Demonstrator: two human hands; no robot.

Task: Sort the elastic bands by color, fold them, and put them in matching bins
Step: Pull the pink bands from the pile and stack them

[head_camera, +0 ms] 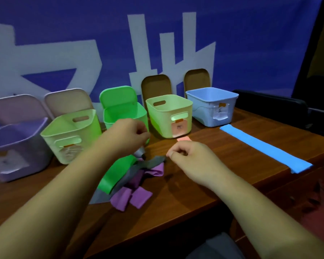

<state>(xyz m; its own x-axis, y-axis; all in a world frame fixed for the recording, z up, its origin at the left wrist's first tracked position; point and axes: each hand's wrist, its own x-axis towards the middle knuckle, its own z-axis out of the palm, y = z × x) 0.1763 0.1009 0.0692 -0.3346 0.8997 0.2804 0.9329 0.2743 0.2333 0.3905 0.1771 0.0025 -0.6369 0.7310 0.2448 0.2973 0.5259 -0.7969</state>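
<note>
A pile of elastic bands lies on the wooden table: a green band, a grey band and purple bands. My left hand is above the pile and pinches one end of the grey band. My right hand pinches the other end of the grey band at its fingertips. A blue band lies flat and stretched out at the right. A small pink piece sits by the pale green bin.
Several open bins stand in a row at the back: purple, light green, bright green, pale green and blue. A blue banner hangs behind them. The table's edge runs across the lower right.
</note>
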